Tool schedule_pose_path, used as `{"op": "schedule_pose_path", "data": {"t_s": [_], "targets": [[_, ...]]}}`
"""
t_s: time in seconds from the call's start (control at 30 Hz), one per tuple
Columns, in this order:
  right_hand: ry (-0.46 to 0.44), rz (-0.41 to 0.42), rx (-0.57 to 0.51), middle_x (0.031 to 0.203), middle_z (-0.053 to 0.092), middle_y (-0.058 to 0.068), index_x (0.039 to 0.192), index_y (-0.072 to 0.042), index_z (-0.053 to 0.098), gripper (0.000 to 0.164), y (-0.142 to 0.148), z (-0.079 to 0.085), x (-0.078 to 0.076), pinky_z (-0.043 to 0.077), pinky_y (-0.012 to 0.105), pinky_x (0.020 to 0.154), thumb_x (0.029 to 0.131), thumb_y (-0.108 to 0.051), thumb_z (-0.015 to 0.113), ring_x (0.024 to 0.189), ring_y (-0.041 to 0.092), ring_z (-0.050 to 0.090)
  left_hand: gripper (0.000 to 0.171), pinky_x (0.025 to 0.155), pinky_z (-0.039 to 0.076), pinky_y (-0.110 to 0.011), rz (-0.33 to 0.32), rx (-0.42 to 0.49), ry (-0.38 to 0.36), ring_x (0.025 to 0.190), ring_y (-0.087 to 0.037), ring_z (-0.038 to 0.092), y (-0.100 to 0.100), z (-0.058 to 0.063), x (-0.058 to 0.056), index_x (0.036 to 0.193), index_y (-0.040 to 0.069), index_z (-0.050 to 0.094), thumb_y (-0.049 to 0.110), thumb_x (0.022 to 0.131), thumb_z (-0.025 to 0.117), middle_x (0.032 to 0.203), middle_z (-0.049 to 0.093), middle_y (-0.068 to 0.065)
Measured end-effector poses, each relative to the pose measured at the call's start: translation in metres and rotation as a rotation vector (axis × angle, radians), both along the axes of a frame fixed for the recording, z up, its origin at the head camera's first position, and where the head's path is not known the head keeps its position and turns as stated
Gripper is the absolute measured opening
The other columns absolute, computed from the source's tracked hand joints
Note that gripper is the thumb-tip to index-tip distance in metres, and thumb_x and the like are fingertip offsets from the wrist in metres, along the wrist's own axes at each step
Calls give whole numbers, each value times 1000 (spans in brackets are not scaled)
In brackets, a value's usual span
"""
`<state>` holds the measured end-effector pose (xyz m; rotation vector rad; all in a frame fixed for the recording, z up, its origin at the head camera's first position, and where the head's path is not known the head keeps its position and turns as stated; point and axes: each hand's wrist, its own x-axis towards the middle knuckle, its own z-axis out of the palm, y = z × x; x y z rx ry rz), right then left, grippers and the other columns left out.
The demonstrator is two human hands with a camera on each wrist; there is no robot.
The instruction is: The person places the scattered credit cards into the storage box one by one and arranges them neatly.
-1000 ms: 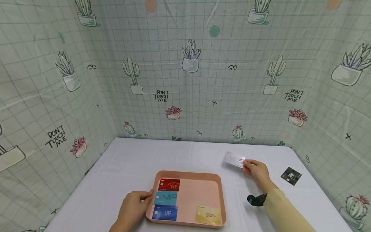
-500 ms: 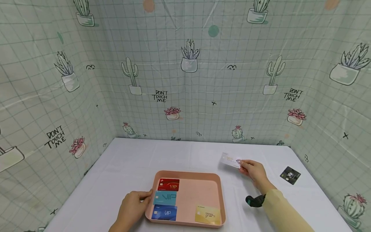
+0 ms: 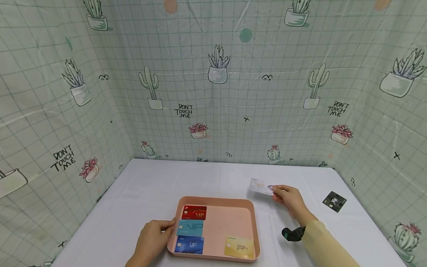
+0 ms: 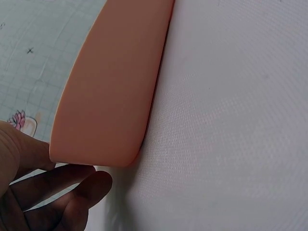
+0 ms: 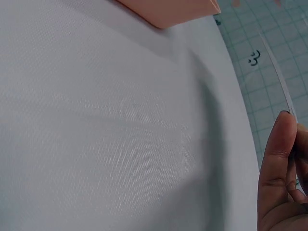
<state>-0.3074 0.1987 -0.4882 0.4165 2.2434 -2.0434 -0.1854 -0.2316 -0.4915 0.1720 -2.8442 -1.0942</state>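
In the head view a white card (image 3: 261, 186) is pinched in my right hand (image 3: 290, 200), tilted above the table beyond the tray's right back corner. The right wrist view shows this card (image 5: 284, 89) nearly edge-on, between thumb and fingers. My left hand (image 3: 151, 239) grips the left rim of a peach tray (image 3: 230, 202). Close up in the left wrist view, its fingers (image 4: 98, 185) bend by the tray's end wall (image 4: 106, 96). Inside the tray, a red card (image 3: 194, 213), a teal card (image 3: 190, 228) and a blue card (image 3: 189, 244) form a left column. A gold card (image 3: 239, 247) lies front right.
A black card (image 3: 334, 201) lies on the white-covered table (image 3: 200, 178), to the right of my right hand. A black wrist strap device (image 3: 293, 234) is on my right wrist. Cactus-printed cloth (image 3: 213, 92) stands round the table's back and sides.
My right hand has moved left and slightly nearer with the white card, toward the tray's back edge. The left hand and the tray have stayed in place.
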Motion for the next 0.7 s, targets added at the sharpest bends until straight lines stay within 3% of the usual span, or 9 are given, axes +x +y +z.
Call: {"op": "schedule_pose_path", "data": {"t_s": [0.27,0.7], "targets": [[11,25,-8,90,67,3,139,16,51,44,-7,3,5,58,19,69,104,-10,60,71,6,65,23,72,51,-36,3,-1,-1,100,-19,68,0,1,0,111,9,81,16,89,78,114,78,-12],[13,66,-7,91,67,5,135,16,54,41,-14,7,10,59,21,68,103,-9,62,70,7,65,24,69,45,-33,14,20,-35,88,-16,59,1,-1,-2,113,7,80,16,90,78,117,77,-14]]}}
